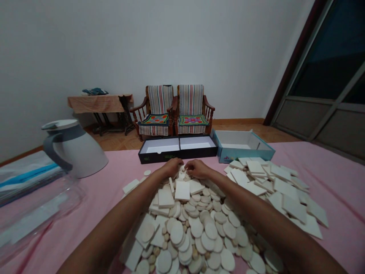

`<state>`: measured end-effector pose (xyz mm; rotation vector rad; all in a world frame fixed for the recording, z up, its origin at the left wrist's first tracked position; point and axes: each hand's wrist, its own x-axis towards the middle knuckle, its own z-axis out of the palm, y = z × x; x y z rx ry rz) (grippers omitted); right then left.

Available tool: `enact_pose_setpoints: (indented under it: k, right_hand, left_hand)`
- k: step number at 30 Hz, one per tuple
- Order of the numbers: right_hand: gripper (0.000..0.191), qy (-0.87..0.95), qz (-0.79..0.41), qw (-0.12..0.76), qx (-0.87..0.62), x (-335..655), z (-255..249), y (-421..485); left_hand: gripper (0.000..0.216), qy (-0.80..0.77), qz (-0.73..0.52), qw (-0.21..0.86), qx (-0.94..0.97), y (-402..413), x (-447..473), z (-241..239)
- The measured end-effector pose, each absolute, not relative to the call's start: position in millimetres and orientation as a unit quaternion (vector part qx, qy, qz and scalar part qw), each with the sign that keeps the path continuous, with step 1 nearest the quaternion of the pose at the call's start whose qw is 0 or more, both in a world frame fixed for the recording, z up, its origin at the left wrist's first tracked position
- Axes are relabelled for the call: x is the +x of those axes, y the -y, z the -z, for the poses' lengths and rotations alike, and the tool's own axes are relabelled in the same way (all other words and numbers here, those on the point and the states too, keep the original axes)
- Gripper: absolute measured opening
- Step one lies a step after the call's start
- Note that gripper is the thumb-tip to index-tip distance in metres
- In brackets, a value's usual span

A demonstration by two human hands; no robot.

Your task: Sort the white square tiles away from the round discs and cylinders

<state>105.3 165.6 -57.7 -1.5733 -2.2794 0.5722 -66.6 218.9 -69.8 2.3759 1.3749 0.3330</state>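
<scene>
A heap of pale wooden pieces lies in front of me: round discs (196,227), square tiles (182,191) and small round beads (166,238). Both arms reach across it to the far end. There my left hand (172,166) bends its fingers down onto the small pieces. Close beside it, my right hand (197,169) has curled fingers at the same spot. A few small pale pieces (183,168) show between the two hands. What the fingertips grip, if anything, is too small to make out.
Behind the hands stand a black two-part box (159,156) and a light blue box (245,154). More square tiles (273,184) are piled at right. A white jug (82,150) and a clear plastic container (42,217) are at left on the pink cloth (114,213).
</scene>
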Motion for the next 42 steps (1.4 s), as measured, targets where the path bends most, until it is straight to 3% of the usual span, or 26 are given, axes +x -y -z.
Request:
enact_pose_setpoints:
  k: [7,12,21,31,42]
  right_hand:
    - [0.028,0.773,-0.167,0.125,-0.599,81,45,-158]
    - [0.026,0.753,-0.138,0.116,-0.633,77,47,-155]
    - [0.022,0.712,-0.101,0.145,-0.680,134,48,-182]
    - [0.021,0.710,-0.090,0.150,-0.682,162,51,-189]
    - [0.022,0.730,-0.082,0.123,-0.667,147,72,-191]
  left_hand:
    - [0.020,-0.526,-0.167,0.265,0.791,-225,-79,74]
    - [0.038,-0.536,-0.170,0.326,0.760,-225,-80,83]
    - [0.017,-0.543,-0.214,0.371,0.722,-219,-86,76]
    - [0.034,-0.539,-0.224,0.422,0.694,-178,-156,36]
    - [0.041,-0.588,-0.302,0.316,0.680,-136,-182,32]
